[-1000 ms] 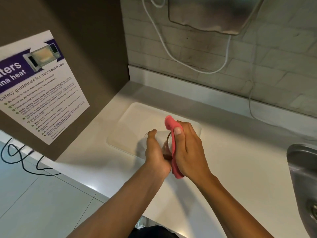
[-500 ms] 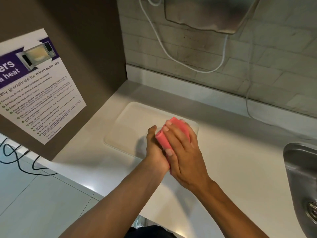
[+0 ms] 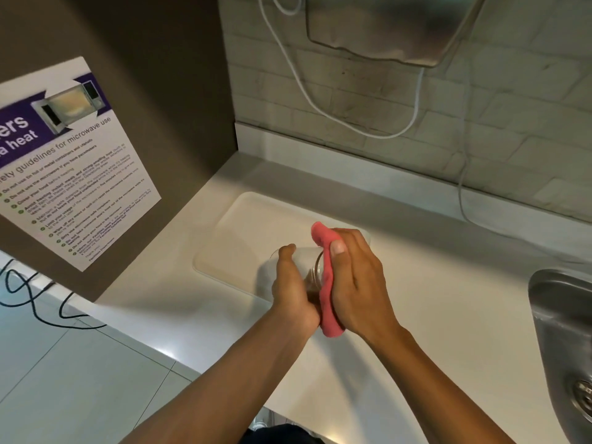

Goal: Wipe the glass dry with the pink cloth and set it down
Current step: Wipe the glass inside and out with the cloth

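A clear glass (image 3: 312, 267) lies on its side between my hands, held just above the white counter. My left hand (image 3: 293, 288) grips its left side, thumb pointing away from me. My right hand (image 3: 357, 282) presses the folded pink cloth (image 3: 326, 283) against the glass's right side, thumb on top of the cloth. The cloth runs from above my thumb down to my wrist. Most of the glass is hidden by my hands and the cloth.
A white tray (image 3: 243, 229) lies on the counter (image 3: 448, 299) just beyond my hands. A steel sink (image 3: 563, 331) sits at the right edge. A brown panel with a microwave poster (image 3: 67, 168) stands left. White cables (image 3: 461, 187) hang on the tiled wall.
Half a second ago my right hand had the cloth wrapped over the top of the glass. Now it has turned back so the cloth lies along the glass's right side.
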A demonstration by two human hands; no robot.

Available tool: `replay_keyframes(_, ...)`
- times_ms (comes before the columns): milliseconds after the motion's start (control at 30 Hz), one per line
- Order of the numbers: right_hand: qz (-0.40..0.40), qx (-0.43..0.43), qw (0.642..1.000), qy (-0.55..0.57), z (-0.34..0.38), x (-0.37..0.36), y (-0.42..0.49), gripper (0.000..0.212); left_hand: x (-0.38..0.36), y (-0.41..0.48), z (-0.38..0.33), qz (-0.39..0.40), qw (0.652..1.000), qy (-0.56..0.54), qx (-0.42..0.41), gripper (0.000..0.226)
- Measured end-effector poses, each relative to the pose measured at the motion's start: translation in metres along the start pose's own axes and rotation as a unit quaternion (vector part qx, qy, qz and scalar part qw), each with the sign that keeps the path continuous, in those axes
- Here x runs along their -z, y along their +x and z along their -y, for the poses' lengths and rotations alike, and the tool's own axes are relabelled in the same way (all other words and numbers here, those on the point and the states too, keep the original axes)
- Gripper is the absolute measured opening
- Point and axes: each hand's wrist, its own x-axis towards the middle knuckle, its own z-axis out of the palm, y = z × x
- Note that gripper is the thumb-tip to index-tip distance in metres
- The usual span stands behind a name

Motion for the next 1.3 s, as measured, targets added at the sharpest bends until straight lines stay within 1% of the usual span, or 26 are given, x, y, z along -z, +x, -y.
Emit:
replay_keyframes(33, -0.009, -0.023, 0.999, 0.029, -0.004, 0.001, 0.0, 0.048, 0.0, 0.001, 0.0, -0.008, 1.0, -0.012, 0.001, 0.064)
replay_keyframes(100, 0.006, -0.054, 0.996, 0.069, -0.003, 0.005, -0.002, 0.042, 0.001, 0.004, 0.001, -0.024, 0.999, -0.017, 0.018, 0.067)
replay_keyframes(200, 0.025, -0.115, 0.983, 0.143, -0.001, 0.005, -0.012, 0.043, 0.004, 0.011, 0.0, 0.017, 0.999, -0.033, 0.024, 0.07)
replay_keyframes(300, 0.047, -0.187, 0.953, 0.232, 0.002, 0.006, -0.021, 0.045, 0.009, 0.015, -0.004, 0.074, 0.997, -0.018, 0.012, 0.073)
replay_keyframes(433, 0.077, -0.221, 0.931, 0.28, 0.012, 0.017, -0.007, 0.043, 0.014, 0.013, -0.01, 0.09, 0.996, 0.011, -0.014, 0.067)
replay_keyframes(500, 0.111, -0.237, 0.918, 0.296, 0.015, 0.023, 0.001, 0.044, 0.011, 0.009, -0.013, 0.078, 0.996, 0.043, -0.019, 0.072)
replay_keyframes(533, 0.123, -0.248, 0.913, 0.3, 0.015, 0.027, 0.003, 0.047, 0.009, 0.007, -0.013, 0.068, 0.995, 0.07, -0.019, 0.077)
replay_keyframes(600, 0.136, -0.263, 0.909, 0.293, 0.013, 0.034, 0.005, 0.053, 0.011, 0.008, -0.013, 0.057, 0.99, 0.127, -0.022, 0.075)
replay_keyframes(700, 0.157, -0.244, 0.932, 0.219, 0.006, 0.037, 0.007, 0.051, 0.017, 0.014, -0.013, 0.07, 0.978, 0.194, -0.02, 0.063)
replay_keyframes(800, 0.176, -0.22, 0.951, 0.129, 0.005, 0.027, 0.007, 0.056, 0.019, 0.014, -0.019, 0.079, 0.977, 0.198, -0.014, 0.055)
replay_keyframes(933, 0.171, -0.152, 0.971, 0.072, 0.012, 0.007, 0.002, 0.066, 0.02, 0.013, -0.016, 0.108, 0.979, 0.173, -0.025, 0.062)
replay_keyframes(1000, 0.17, -0.14, 0.973, 0.074, 0.015, 0.002, 0.002, 0.067, 0.02, 0.01, -0.015, 0.12, 0.978, 0.165, -0.038, 0.059)
replay_keyframes(1067, 0.149, -0.168, 0.966, 0.127, 0.016, 0.005, 0.011, 0.062, 0.019, 0.006, -0.015, 0.118, 0.977, 0.169, -0.053, 0.06)
replay_keyframes(1167, 0.103, -0.224, 0.951, 0.187, 0.019, 0.016, 0.033, 0.062, 0.014, -0.004, -0.014, 0.104, 0.979, 0.168, -0.051, 0.081)
replay_keyframes(1233, 0.103, -0.211, 0.953, 0.19, 0.022, 0.019, 0.033, 0.062, 0.01, -0.007, -0.019, 0.104, 0.979, 0.164, -0.062, 0.085)
replay_keyframes(1300, 0.121, -0.191, 0.959, 0.173, 0.024, 0.013, 0.021, 0.061, 0.008, -0.005, -0.027, 0.103, 0.976, 0.175, -0.083, 0.083)
